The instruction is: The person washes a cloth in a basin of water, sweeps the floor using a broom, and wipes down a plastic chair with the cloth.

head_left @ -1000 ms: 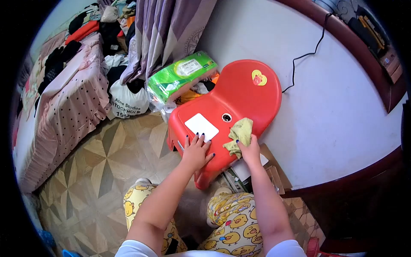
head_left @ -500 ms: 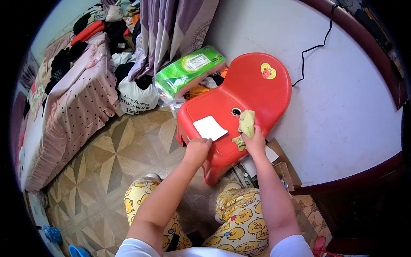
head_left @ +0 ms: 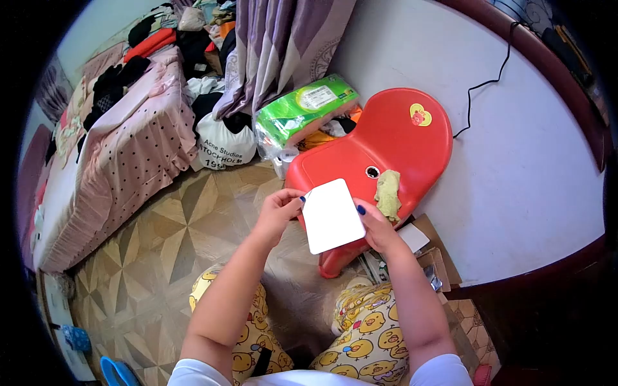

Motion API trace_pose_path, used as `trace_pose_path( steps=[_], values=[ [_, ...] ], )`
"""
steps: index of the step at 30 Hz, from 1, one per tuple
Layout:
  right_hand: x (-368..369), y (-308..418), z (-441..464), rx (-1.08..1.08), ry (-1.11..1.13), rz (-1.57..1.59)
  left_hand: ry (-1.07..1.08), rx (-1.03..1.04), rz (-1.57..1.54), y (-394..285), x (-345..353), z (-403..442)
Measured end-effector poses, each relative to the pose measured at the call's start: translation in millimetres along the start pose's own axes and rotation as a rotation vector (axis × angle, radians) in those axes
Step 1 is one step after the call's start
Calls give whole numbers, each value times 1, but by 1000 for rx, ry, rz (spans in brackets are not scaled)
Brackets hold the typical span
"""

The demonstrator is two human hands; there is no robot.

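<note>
A blank white card (head_left: 333,217) with rounded corners is held up over the front of a red plastic chair (head_left: 412,141). My left hand (head_left: 278,213) pinches the card's left edge, and my right hand (head_left: 378,228) grips its right edge; both are closed on it. On the chair seat, just beyond my right hand, lies a crumpled yellow-green cloth (head_left: 387,195). Beside the cloth, a round hole (head_left: 372,172) with a shiny rim shows in the seat. The backrest carries a yellow heart-shaped sticker (head_left: 420,116). The card hides part of the seat's front.
A green plastic-wrapped pack (head_left: 308,110) and a white printed bag (head_left: 225,143) sit behind the chair, near a purple curtain (head_left: 283,51). To the left stands a bed with a pink dotted cover (head_left: 138,141). Cardboard boxes (head_left: 438,260) stand right of the chair. A black cable (head_left: 473,90) hangs along the wall.
My right hand has let go of the cloth, which now lies on the seat, and has taken the card's right edge. The card has been lifted off the seat toward me.
</note>
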State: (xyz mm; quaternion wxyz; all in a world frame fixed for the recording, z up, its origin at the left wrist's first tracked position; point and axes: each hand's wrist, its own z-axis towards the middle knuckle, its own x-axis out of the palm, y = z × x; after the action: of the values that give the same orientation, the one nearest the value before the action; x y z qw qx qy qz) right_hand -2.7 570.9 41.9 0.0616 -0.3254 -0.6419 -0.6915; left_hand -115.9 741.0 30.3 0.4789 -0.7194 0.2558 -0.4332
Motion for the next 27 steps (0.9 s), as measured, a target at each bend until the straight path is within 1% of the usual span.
trace_pose_path(
  steps=[1, 2, 3, 4, 6, 8, 9, 11, 12, 13, 15, 16, 17, 18, 19, 20, 21, 22, 23, 24, 25, 27],
  values=[
    [6, 2, 0, 4, 7, -1, 2, 65, 65, 2, -3, 0],
    [11, 3, 1, 14, 31, -73, 2, 130, 132, 4, -5, 0],
    [16, 3, 4, 25, 54, -146, -6, 133, 131, 2, -6, -2],
    [21, -2, 5, 19, -23, -194, -5, 147, 160, -1, -6, -6],
    [9, -8, 11, 65, 3, -234, -14, 166, 190, -4, -10, -7],
    [5, -9, 14, 105, -1, -380, 198, -29, -183, -10, -18, -9],
    [3, -13, 16, 107, 0, -383, 197, -27, -186, -12, -17, -11],
    [-1, -21, 19, 115, 61, -277, 139, -132, -44, -11, -15, -17],
    [-2, -25, 20, 117, 59, -276, 180, -183, 101, -6, -16, -17],
    [2, -29, 22, 86, 59, -289, 182, -185, 98, -4, -17, -19],
    [13, -34, 26, 58, 60, -305, 432, -325, 239, -2, -17, -24],
    [20, -32, 26, 69, 22, -316, 373, -312, 216, 4, -19, -22],
    [27, -31, 25, 80, -25, -327, 380, -319, 215, 3, -22, -22],
    [29, -30, 25, 73, 31, -272, 352, -251, 262, -1, -27, -22],
    [25, -30, 25, 95, 137, -12, 326, -181, 308, -2, -26, -21],
    [28, -28, 22, 114, 75, 63, 214, -108, 432, -4, -24, -25],
    [33, -26, 20, 133, 16, 138, 226, -111, 431, -4, -25, -25],
    [31, -30, 22, 130, 7, 138, 232, -55, 552, -4, -28, -25],
    [25, -36, 26, 80, 11, -193, 235, 4, 674, -3, -28, -25],
    [25, -36, 27, 32, 12, -525, 234, -34, 662, -5, -25, -27],
    [23, -32, 26, 33, 0, -524, 245, -38, 660, -5, -22, -30],
    [15, -15, 22, 24, -22, -683, 219, -10, 396, -3, -16, -32]
  ],
)
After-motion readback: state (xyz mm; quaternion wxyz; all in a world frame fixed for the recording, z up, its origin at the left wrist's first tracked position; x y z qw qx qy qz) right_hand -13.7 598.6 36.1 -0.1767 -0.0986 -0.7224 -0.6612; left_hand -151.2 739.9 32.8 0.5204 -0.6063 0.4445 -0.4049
